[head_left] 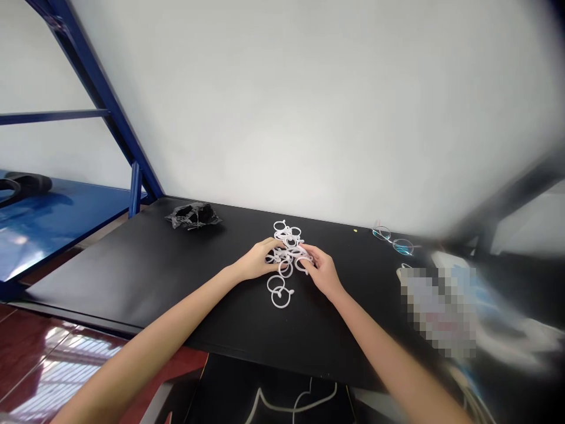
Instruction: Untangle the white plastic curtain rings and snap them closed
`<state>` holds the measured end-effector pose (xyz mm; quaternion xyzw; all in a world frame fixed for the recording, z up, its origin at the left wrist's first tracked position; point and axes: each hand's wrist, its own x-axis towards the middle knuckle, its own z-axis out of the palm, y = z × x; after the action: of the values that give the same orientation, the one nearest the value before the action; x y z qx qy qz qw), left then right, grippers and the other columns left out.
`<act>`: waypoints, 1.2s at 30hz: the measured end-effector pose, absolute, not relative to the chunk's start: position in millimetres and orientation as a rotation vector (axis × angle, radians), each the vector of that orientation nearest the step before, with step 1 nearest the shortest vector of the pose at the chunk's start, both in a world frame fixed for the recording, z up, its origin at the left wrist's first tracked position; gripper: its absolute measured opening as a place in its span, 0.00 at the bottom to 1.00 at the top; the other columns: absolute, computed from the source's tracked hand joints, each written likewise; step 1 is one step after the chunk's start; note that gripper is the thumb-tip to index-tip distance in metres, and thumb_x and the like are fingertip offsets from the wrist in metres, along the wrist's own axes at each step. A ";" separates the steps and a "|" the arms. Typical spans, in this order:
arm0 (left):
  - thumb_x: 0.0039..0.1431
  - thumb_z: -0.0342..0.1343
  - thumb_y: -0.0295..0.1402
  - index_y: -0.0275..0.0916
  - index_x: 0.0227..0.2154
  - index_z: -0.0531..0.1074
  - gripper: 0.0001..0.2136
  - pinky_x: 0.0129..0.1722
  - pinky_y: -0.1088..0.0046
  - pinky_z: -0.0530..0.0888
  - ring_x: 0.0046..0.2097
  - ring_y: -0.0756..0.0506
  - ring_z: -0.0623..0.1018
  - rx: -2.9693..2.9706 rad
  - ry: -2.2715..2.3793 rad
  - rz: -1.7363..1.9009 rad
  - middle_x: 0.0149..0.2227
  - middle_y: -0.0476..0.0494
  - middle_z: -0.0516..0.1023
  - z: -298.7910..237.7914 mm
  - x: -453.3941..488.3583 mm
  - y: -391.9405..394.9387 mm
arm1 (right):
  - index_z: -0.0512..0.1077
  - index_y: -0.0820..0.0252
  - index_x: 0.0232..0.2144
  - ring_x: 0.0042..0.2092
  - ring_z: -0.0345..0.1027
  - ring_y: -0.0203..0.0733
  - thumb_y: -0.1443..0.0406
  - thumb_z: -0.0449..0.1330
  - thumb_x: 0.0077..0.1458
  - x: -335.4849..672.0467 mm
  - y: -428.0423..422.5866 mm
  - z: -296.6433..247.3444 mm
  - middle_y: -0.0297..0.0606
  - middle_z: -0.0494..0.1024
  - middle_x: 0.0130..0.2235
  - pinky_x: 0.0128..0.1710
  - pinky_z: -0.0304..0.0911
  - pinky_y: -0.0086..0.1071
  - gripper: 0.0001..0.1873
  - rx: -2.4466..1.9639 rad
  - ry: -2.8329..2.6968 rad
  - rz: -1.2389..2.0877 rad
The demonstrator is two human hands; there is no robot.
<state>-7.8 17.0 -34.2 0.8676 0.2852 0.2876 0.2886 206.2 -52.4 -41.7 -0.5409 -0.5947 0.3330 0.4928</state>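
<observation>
A heap of white plastic rings (pixel 291 252), each with a small knob like a curtain ring, lies on the black tabletop (pixel 238 315). From the left side, my left hand (pixel 259 259) curls its fingers and thumb round part of the heap. Opposite it, my right hand (pixel 321 270) grips rings at the right side, thumb towards me. Several rings stick out at the far side of the heap. Nearer to me, two linked or overlapping rings (pixel 281 297) lie flat. The fingers partly hide which rings each hand holds.
A crumpled black plastic bag (pixel 194 215) lies at the back left. Eyeglasses (pixel 392 240) and a blurred-out flat object (pixel 436 312) are on the right. A blue metal frame (pixel 106 100) rises at left; cables (pixel 295 407) hang below the table's front edge.
</observation>
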 end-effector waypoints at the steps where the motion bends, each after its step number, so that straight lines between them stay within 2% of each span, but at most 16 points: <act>1: 0.54 0.62 0.45 0.42 0.49 0.69 0.22 0.51 0.63 0.72 0.50 0.41 0.75 2.301 0.765 0.789 0.50 0.41 0.74 -32.6 -10.8 18.4 | 0.73 0.58 0.48 0.55 0.71 0.50 0.65 0.61 0.51 209.0 -51.9 -39.5 0.45 0.77 0.52 0.57 0.64 0.45 0.20 -1.311 -1.434 0.847; 4: 0.53 0.63 0.45 0.42 0.50 0.68 0.23 0.52 0.64 0.72 0.51 0.41 0.74 2.239 0.826 0.795 0.50 0.42 0.74 -26.8 -24.6 20.4 | 0.71 0.55 0.51 0.60 0.64 0.51 0.67 0.63 0.47 220.4 -47.1 -28.6 0.43 0.72 0.57 0.61 0.58 0.48 0.25 -1.328 -1.526 0.913; 8: 0.55 0.59 0.50 0.43 0.52 0.67 0.25 0.51 0.62 0.73 0.53 0.39 0.73 2.194 0.986 0.676 0.53 0.41 0.73 -19.9 -42.1 18.9 | 0.68 0.49 0.55 0.66 0.52 0.52 0.71 0.61 0.45 230.4 -20.8 -10.3 0.40 0.63 0.64 0.63 0.52 0.52 0.32 -1.350 -1.758 0.881; 10: 0.58 0.55 0.51 0.43 0.54 0.66 0.25 0.51 0.62 0.73 0.56 0.38 0.71 2.164 1.052 0.641 0.55 0.40 0.71 -17.9 -46.1 18.5 | 0.67 0.50 0.55 0.67 0.50 0.51 0.71 0.59 0.48 227.1 1.4 -3.4 0.41 0.59 0.66 0.64 0.51 0.51 0.30 -1.340 -1.866 0.828; 13: 0.62 0.49 0.51 0.43 0.55 0.65 0.24 0.47 0.65 0.76 0.57 0.39 0.71 2.077 1.120 0.603 0.57 0.40 0.70 -16.3 -48.7 20.4 | 0.64 0.50 0.58 0.68 0.47 0.56 0.62 0.63 0.51 212.6 33.2 1.4 0.44 0.54 0.68 0.63 0.50 0.54 0.32 -1.473 -2.027 0.807; 16: 0.62 0.49 0.50 0.42 0.54 0.65 0.23 0.47 0.65 0.76 0.56 0.40 0.72 2.049 1.138 0.619 0.56 0.41 0.71 -16.0 -52.0 24.6 | 0.64 0.52 0.59 0.67 0.47 0.63 0.53 0.67 0.48 197.4 47.4 -0.6 0.49 0.51 0.68 0.61 0.50 0.59 0.37 -1.535 -2.280 0.786; 18: 0.62 0.50 0.49 0.42 0.52 0.67 0.22 0.50 0.64 0.75 0.55 0.40 0.73 2.060 1.157 0.653 0.54 0.41 0.73 -16.2 -54.6 27.0 | 0.67 0.54 0.56 0.65 0.50 0.64 0.50 0.65 0.50 191.6 45.0 -5.3 0.50 0.53 0.68 0.60 0.50 0.60 0.33 -1.492 -2.373 0.703; 21: 0.62 0.50 0.48 0.42 0.49 0.69 0.19 0.47 0.64 0.75 0.52 0.41 0.74 2.072 1.172 0.654 0.51 0.42 0.74 -16.2 -57.1 28.4 | 0.71 0.56 0.48 0.59 0.59 0.56 0.53 0.60 0.57 188.8 32.1 -14.6 0.47 0.64 0.62 0.57 0.56 0.54 0.20 -1.376 -2.350 0.561; 23: 0.62 0.50 0.47 0.42 0.48 0.69 0.18 0.43 0.67 0.76 0.51 0.41 0.74 2.085 1.157 0.634 0.50 0.42 0.74 -16.4 -57.1 28.1 | 0.73 0.56 0.42 0.52 0.65 0.50 0.58 0.59 0.60 188.4 24.1 -20.5 0.44 0.73 0.52 0.52 0.61 0.47 0.11 -1.300 -2.303 0.489; 25: 0.62 0.50 0.46 0.43 0.47 0.70 0.17 0.41 0.67 0.76 0.51 0.41 0.74 2.111 1.147 0.626 0.50 0.42 0.75 -17.7 -55.4 27.0 | 0.72 0.57 0.36 0.44 0.66 0.46 0.61 0.58 0.60 187.7 20.4 -25.1 0.41 0.76 0.42 0.47 0.64 0.42 0.07 -1.256 -2.271 0.415; 27: 0.62 0.51 0.45 0.43 0.47 0.70 0.16 0.44 0.65 0.75 0.50 0.41 0.74 2.127 1.180 0.648 0.49 0.42 0.75 -20.9 -51.3 25.3 | 0.71 0.57 0.31 0.39 0.66 0.44 0.62 0.59 0.60 186.5 21.7 -28.2 0.38 0.75 0.34 0.43 0.64 0.39 0.06 -1.238 -2.244 0.345; 30: 0.62 0.51 0.43 0.42 0.48 0.69 0.15 0.52 0.57 0.70 0.50 0.40 0.74 2.160 1.265 0.725 0.48 0.42 0.76 -28.4 -40.8 21.0 | 0.69 0.57 0.27 0.34 0.65 0.42 0.61 0.58 0.60 185.2 28.1 -29.7 0.36 0.73 0.29 0.37 0.62 0.35 0.10 -1.214 -2.160 0.283; 33: 0.63 0.49 0.40 0.42 0.48 0.68 0.14 0.56 0.54 0.65 0.50 0.40 0.73 2.204 1.261 0.792 0.48 0.42 0.76 -34.9 -29.6 15.8 | 0.68 0.57 0.26 0.30 0.66 0.39 0.58 0.56 0.61 187.4 28.5 -26.3 0.35 0.71 0.28 0.33 0.61 0.33 0.14 -1.213 -2.045 0.260; 36: 0.63 0.49 0.41 0.41 0.50 0.67 0.16 0.56 0.56 0.66 0.51 0.40 0.72 2.148 1.221 0.824 0.50 0.40 0.74 -37.5 -22.8 12.7 | 0.70 0.57 0.30 0.34 0.69 0.41 0.56 0.52 0.64 194.1 12.1 -19.6 0.37 0.74 0.31 0.37 0.64 0.34 0.15 -1.248 -1.976 0.289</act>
<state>-22.8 12.7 -37.5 0.7951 0.4520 0.3050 0.2655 194.1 12.1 -19.6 -0.4894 -0.7751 0.1132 0.3834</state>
